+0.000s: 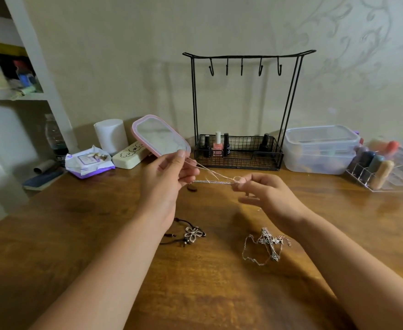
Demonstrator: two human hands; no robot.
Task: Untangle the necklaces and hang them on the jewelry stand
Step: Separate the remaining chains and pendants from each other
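Now a thin, pale chain necklace is held up over the brown wooden table, pulled between two hands. It is pinched by the left hand at one end and by the curled fingertips of the right hand at the other; it may be two chains. Behind them, five bare hooks are seen on the black wire jewelry stand.

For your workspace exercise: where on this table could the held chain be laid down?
Bare wood lies between the forearms, nearer than the flower necklace and silver tangle. The back edge is crowded around the jewelry stand.
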